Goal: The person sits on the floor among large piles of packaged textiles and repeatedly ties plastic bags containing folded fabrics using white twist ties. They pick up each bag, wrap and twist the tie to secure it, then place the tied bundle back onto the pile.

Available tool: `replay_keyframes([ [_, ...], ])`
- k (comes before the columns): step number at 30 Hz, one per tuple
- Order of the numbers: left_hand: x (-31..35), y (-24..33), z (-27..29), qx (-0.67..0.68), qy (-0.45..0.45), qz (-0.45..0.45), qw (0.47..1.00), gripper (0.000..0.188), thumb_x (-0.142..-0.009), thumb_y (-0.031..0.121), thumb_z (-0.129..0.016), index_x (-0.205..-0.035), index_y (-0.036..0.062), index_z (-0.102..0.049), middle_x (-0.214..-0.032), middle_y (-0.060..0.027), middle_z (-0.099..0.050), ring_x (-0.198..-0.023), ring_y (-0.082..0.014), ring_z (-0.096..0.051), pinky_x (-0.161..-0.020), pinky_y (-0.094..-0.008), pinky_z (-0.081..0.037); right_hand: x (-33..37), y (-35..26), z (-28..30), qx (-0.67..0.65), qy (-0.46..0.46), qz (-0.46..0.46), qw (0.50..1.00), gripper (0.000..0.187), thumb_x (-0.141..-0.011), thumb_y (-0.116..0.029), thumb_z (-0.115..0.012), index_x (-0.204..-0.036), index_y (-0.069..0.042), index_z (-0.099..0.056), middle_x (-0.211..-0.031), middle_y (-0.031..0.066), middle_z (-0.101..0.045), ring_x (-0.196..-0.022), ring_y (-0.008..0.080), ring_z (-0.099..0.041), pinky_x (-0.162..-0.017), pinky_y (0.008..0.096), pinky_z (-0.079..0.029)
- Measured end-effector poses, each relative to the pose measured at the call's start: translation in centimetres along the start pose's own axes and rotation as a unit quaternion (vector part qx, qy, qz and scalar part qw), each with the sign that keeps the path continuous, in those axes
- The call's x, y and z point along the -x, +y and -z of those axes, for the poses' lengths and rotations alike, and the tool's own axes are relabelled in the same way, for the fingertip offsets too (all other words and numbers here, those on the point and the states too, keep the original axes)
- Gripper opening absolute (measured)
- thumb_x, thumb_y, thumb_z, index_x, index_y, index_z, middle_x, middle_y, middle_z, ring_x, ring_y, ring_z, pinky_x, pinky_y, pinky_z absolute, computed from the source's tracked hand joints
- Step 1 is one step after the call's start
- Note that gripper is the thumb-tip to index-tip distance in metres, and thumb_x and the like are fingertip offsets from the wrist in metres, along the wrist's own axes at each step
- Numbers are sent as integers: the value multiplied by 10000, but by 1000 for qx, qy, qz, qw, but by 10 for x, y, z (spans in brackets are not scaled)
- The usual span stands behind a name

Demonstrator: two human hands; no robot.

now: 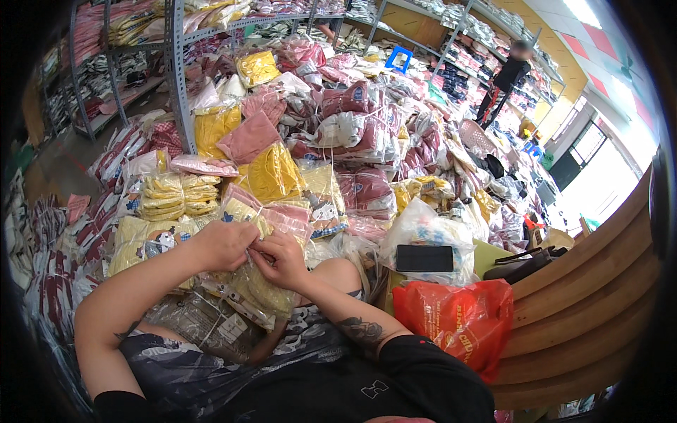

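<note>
Pinching: right hand (pixel 283 258), fingers touching the clenched left hand (pixel 229 245); whatever they grip is hidden.
Bagged cream bundle (pixel 271 290): directly beneath both, long axis seemingly near to far, neither hand nearer.

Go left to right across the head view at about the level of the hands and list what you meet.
Maroon-and-white packets → pale yellow packet → left hand → right hand → black phone → brown slatted wood.
</note>
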State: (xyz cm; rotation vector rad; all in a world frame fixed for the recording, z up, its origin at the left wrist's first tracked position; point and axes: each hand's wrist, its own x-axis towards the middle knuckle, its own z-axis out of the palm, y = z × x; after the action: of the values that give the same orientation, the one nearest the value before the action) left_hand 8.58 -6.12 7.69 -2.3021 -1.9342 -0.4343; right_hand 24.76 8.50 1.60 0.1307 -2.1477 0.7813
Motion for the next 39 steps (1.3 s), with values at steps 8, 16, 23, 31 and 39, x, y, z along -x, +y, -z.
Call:
replay_keyframes([
  [8, -1, 4, 3, 29, -9, 61, 998, 368, -840, 147, -735, -1156, 96, -555, -918, -128, -673, -834, -382, -703, -699, -495, -565, 0, 1, -1, 0, 4, 3, 1000, 76, -842, -89, -809, -899, -57, -770, -722, 75, -648, -686, 287, -602, -625, 425, -442],
  [16, 0, -4, 0, 100, 2, 91, 991, 232, -818, 183, -744, -1019, 93, -669, -873, -108, -699, -806, -330, -715, -728, -454, -572, 4, 3, -2, 17, -25, -25, 999, 86, -848, -118, -804, -922, -82, -778, -815, 67, -706, -767, 288, -633, -664, 433, -458],
  [23, 7, -18, -13, 112, 18, 101, 988, 147, -788, 146, -727, -910, 71, -693, -838, -108, -682, -776, -320, -695, -720, -428, -565, 3, 0, -1, 29, -42, -33, 998, 75, -860, -123, -805, -917, -78, -788, -795, 64, -709, -754, 288, -641, -663, 428, -470],
  [31, 9, -3, 0, 157, 74, 104, 979, 146, -838, 82, -708, -975, 52, -666, -947, -114, -662, -774, -302, -677, -687, -389, -559, 1, 1, -3, -4, 20, -18, 1000, 55, -857, -86, -814, -898, -56, -793, -669, 73, -613, -639, 267, -578, -586, 416, -433],
  [39, 12, 0, 4, 88, 100, 44, 990, 133, -840, 78, -718, -964, 77, -668, -939, -93, -648, -804, -320, -696, -691, -415, -573, 0, 1, -1, -10, 13, -28, 999, 48, -865, -75, -808, -895, -46, -783, -650, 76, -582, -623, 268, -556, -573, 409, -412],
])
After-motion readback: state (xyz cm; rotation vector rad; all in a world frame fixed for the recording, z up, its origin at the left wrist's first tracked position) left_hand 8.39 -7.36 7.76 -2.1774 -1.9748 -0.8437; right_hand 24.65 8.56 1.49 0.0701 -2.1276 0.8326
